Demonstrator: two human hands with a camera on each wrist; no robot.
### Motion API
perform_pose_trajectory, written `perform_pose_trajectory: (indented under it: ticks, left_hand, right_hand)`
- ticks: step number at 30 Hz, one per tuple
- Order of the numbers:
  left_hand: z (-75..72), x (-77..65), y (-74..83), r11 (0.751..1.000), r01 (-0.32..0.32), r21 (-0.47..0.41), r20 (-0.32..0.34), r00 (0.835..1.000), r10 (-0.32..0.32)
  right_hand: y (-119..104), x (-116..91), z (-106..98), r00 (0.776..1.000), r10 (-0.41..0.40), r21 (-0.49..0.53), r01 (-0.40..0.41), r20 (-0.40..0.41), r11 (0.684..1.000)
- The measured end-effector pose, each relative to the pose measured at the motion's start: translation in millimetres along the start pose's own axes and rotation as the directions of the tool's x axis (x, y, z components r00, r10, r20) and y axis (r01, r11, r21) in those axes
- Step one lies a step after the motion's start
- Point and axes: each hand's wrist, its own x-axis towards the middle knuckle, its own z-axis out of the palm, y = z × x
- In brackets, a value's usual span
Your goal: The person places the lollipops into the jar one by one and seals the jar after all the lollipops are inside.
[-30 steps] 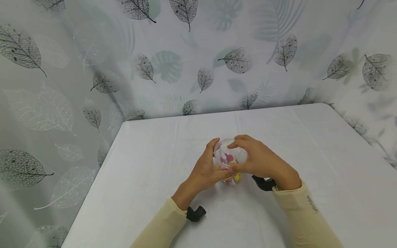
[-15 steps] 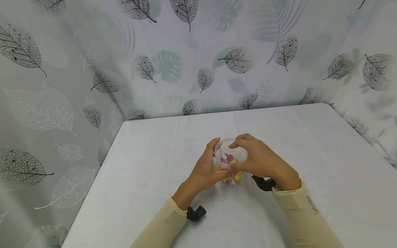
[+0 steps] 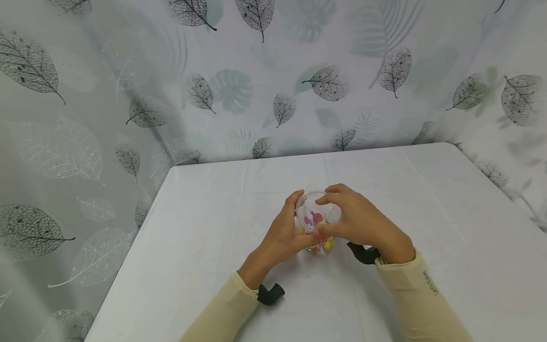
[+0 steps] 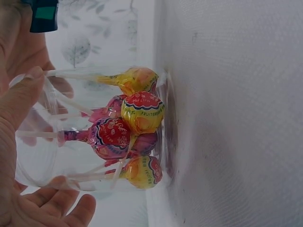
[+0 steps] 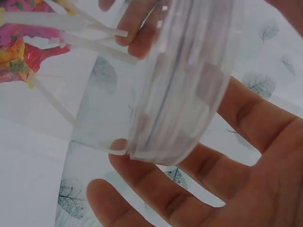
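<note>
A clear plastic jar stands upright on the white table, with several lollipops inside in yellow, red and pink wrappers. Their heads lie at the bottom and the white sticks point up. On the jar's mouth sits a clear round lid. In the head view my left hand holds the jar around its upper part from the left, thumb at the front. From the right, my right hand grips the lid at its edge, thumb in front and fingers behind. The hands hide parts of the jar's sides.
The table has a white cover and spreads around the jar on all sides. Leaf-patterned curtains hang behind it and at both sides. A black strap end sticks out at the left wrist, and another black mount at the right.
The right hand's fingers have shifted very slightly on the lid. The jar and the left hand keep their place.
</note>
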Motion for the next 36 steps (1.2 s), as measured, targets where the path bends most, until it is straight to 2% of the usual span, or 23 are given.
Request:
perform_pose_trajectory:
  ticks: [3,9,16,23,32,36]
  left_hand:
    - [0.6,0.1,0.5,1.0,0.003,-0.011,0.002,1.0,-0.003]
    - [1.0,0.5,0.6,1.0,-0.003,0.007,-0.002,1.0,0.003]
    - [1.4,1.3,-1.1,1.0,-0.013,-0.003,-0.007,1.0,0.013]
    - [1.1,1.2,-2.1,1.0,-0.011,0.018,-0.005,1.0,0.011]
    - [1.1,0.4,-1.4,1.0,-0.022,0.01,-0.007,1.0,0.022]
    - [1.0,0.8,-1.2,0.999,-0.028,0.021,-0.008,1.0,0.028]
  right_hand:
    - [0.0,0.2,0.9,1.0,0.012,-0.015,-0.013,-0.013,1.0]
    - [1.7,-1.3,-1.6,0.999,-0.023,0.017,0.023,0.042,1.0]
    - [-0.7,0.6,2.4,1.0,0.013,-0.03,-0.014,-0.028,0.999]
    - [-1.1,-0.6,2.0,0.999,0.007,0.008,-0.007,0.045,1.0]
    - [-3.0,1.3,5.0,1.0,-0.001,-0.047,0.001,-0.02,0.999]
    - [-3.1,-0.2,2.1,1.0,-0.002,-0.042,0.003,0.018,0.999]
